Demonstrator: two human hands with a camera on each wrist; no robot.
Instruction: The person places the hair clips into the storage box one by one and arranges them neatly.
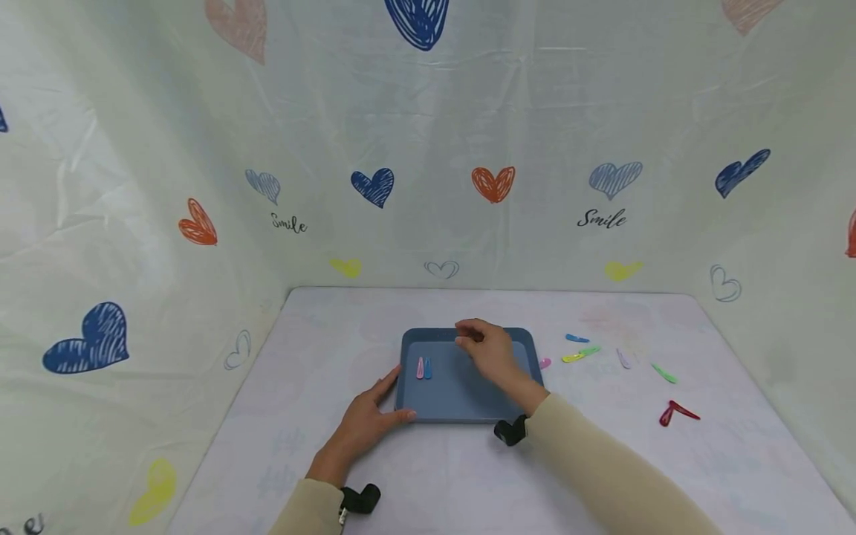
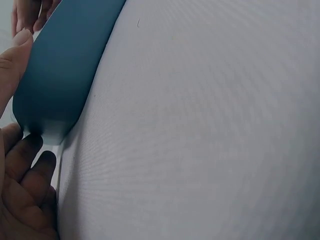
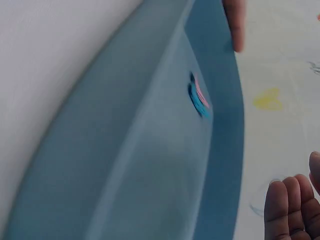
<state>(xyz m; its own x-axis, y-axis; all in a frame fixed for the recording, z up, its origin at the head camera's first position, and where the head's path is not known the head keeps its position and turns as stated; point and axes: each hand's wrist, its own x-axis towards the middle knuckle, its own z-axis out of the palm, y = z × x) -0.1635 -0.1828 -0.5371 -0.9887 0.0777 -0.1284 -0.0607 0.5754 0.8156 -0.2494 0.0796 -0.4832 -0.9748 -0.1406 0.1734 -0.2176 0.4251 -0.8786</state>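
A blue-grey tray (image 1: 468,405) lies on the table. A pink hair clip (image 1: 420,368) and a blue hair clip (image 1: 428,368) lie side by side in its left part. My left hand (image 1: 371,416) holds the tray's near left corner, thumb on the near rim and fingers along the left side; its fingertips (image 2: 47,160) show at the corner in the left wrist view. Over the tray's right half is my right hand (image 1: 491,353), fingers bent loosely with a gap to the thumb. In the right wrist view its fingers (image 3: 282,210) show no clip between them.
Right of the tray lie a pink clip (image 1: 545,363) close to the rim, a blue clip (image 1: 577,338), a yellow clip (image 1: 572,358) touching a green one (image 1: 591,350), a lilac clip (image 1: 623,359), another green clip (image 1: 665,373) and two red clips (image 1: 666,414). A heart-print curtain (image 1: 435,223) surrounds the table.
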